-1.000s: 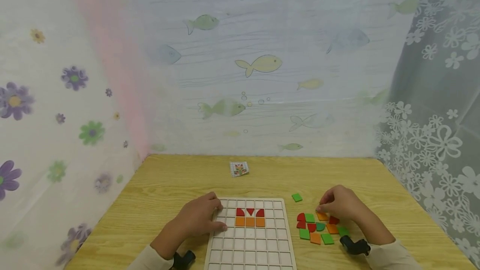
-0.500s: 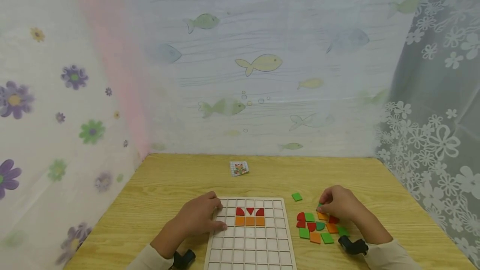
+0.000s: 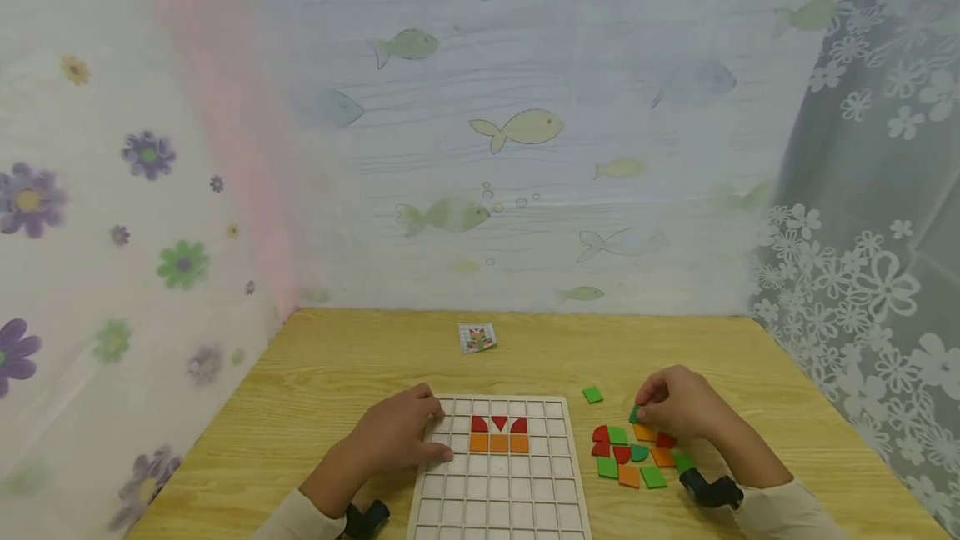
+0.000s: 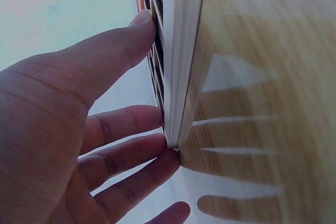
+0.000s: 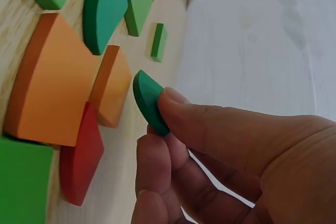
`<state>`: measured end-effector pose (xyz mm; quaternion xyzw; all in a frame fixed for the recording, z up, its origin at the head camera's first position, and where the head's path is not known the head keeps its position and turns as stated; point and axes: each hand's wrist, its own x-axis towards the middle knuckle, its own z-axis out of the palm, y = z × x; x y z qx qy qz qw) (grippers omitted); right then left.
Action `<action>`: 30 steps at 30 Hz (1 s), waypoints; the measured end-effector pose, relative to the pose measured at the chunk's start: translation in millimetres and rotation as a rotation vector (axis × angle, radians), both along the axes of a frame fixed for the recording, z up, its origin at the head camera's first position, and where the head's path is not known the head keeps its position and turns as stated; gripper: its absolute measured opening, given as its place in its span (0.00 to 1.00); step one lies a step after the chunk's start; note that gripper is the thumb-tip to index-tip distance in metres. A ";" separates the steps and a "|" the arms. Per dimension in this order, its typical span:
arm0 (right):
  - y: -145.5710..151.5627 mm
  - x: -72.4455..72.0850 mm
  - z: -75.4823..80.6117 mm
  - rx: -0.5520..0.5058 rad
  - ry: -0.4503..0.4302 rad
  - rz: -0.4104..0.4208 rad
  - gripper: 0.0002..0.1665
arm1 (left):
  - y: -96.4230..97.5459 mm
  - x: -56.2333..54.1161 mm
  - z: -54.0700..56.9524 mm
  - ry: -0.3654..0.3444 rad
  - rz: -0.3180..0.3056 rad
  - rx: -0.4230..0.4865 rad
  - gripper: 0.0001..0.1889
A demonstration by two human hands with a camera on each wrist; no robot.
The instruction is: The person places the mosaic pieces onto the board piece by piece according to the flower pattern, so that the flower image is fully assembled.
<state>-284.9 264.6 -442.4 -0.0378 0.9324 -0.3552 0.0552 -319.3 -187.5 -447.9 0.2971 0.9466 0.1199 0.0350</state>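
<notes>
My right hand (image 3: 680, 400) pinches a dark green curved tile (image 5: 148, 100) between thumb and fingers, just above the far side of the loose tiles. Under and beside it lie an orange tile (image 5: 111, 87), a red tile (image 5: 82, 158) and another dark green curved tile (image 3: 639, 452). My left hand (image 3: 397, 432) rests at the left edge of a pale grid board (image 3: 498, 490). In the left wrist view its thumb lies on the board's face, and the other fingers, fairly straight, touch the edge. Red tiles (image 3: 499, 423) and a row of orange tiles (image 3: 498, 443) sit in the grid.
A small printed card (image 3: 477, 337) with a coloured grid picture lies toward the back of the wooden table (image 3: 360, 348). One light green tile (image 3: 593, 395) lies apart from the pile. Patterned curtains (image 3: 525, 190) stand behind and at both sides.
The dark green tile has come into view in my right fingers, which have shifted very slightly to the left. My left hand and the board stay put.
</notes>
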 end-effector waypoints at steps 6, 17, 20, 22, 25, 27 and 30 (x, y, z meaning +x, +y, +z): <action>-3.8 -1.2 5.7 -0.010 0.046 0.037 0.05 | 0.4 -1.2 -1.6 0.006 0.010 -0.008 0.29; -24.6 -2.1 12.0 -0.028 0.057 0.088 0.06 | 0.0 -1.4 -1.6 0.001 0.010 -0.015 0.30; -28.3 -2.1 13.0 -0.040 0.063 0.121 0.06 | 0.2 -0.8 -0.8 0.006 0.005 -0.011 0.30; -31.3 -2.2 14.2 -0.047 0.062 0.132 0.06 | 0.3 -0.8 -1.1 0.007 0.005 -0.007 0.29; -36.4 -2.5 15.2 -0.055 0.064 0.144 0.06 | 0.3 -1.2 -1.9 0.009 0.006 -0.006 0.29; -40.2 -3.1 15.5 -0.056 0.068 0.155 0.05 | 0.1 -1.7 -2.5 0.005 0.008 -0.003 0.29; -45.6 -4.1 14.9 -0.061 0.078 0.173 0.05 | 0.7 -1.5 -2.5 0.001 0.009 -0.002 0.29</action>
